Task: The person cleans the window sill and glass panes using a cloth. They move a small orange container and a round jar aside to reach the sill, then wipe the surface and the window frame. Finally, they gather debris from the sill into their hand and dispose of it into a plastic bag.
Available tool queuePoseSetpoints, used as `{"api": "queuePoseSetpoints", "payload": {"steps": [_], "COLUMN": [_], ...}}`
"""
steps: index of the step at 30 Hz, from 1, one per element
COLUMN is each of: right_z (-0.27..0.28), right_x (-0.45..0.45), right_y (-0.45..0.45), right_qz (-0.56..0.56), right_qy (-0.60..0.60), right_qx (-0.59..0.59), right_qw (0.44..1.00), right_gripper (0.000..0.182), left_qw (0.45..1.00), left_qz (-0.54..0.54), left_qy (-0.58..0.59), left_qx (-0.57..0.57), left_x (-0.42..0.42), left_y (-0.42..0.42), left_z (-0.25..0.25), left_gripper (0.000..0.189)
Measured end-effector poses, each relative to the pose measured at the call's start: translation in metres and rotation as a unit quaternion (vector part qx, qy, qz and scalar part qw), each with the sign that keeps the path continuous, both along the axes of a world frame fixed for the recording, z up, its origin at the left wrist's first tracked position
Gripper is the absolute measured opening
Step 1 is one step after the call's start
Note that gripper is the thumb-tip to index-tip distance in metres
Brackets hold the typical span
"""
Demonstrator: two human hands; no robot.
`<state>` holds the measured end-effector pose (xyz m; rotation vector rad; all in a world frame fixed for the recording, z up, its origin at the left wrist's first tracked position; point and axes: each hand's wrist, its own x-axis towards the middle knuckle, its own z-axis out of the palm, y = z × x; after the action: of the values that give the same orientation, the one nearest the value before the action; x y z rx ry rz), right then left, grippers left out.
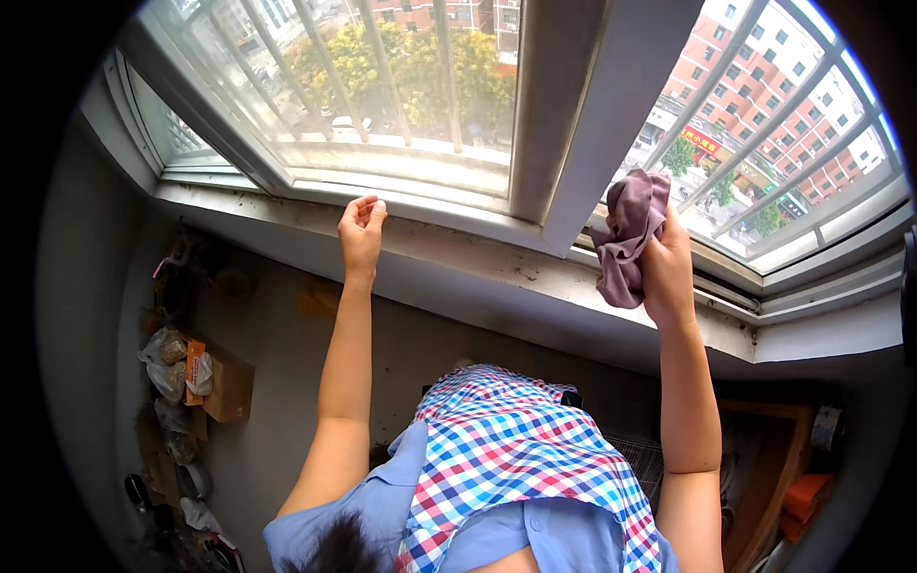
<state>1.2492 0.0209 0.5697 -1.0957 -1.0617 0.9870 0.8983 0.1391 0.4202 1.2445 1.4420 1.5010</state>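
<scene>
My right hand [670, 276] grips a crumpled mauve cloth [630, 233], held up beside the edge of the white window sash [584, 136], in front of the open part of the window. My left hand [362, 233] is raised near the bottom rail of the sash, its fingers curled and thumb up, with nothing seen in it; whether it touches the frame I cannot tell. Under both hands runs the window sill [473, 258], marked with dirt and dark specks. Through the dusty glass pane [401, 93] I see bars, trees and buildings.
Sliding tracks [723, 294] run along the sill at the right. Below left, a cardboard box [229, 387] and plastic bags [165, 365] stand by the wall. A wooden shelf or cabinet [777, 473] and an orange item [806, 501] are at the lower right. Metal bars [781, 186] cross outside.
</scene>
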Motion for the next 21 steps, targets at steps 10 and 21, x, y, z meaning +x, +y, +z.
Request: {"api": "queuePoseSetpoints", "payload": {"steps": [10, 21], "right_z": [-0.097, -0.176], "right_x": [-0.21, -0.396], "right_y": [0.108, 0.248], "right_qz": [0.142, 0.031], "right_qy": [-0.45, -0.726], "right_qx": [0.182, 0.393], "right_qw": [0.863, 0.563], "right_gripper": [0.021, 0.02], "left_qw": [0.983, 0.972], "left_qz": [0.021, 0.102], "left_qy": [-0.12, -0.118], "left_qx": [-0.136, -0.176], "left_x": [-0.018, -0.098], "left_y": [-0.107, -0.15], "left_z": [-0.052, -0.054], "left_gripper": [0.015, 0.012]}}
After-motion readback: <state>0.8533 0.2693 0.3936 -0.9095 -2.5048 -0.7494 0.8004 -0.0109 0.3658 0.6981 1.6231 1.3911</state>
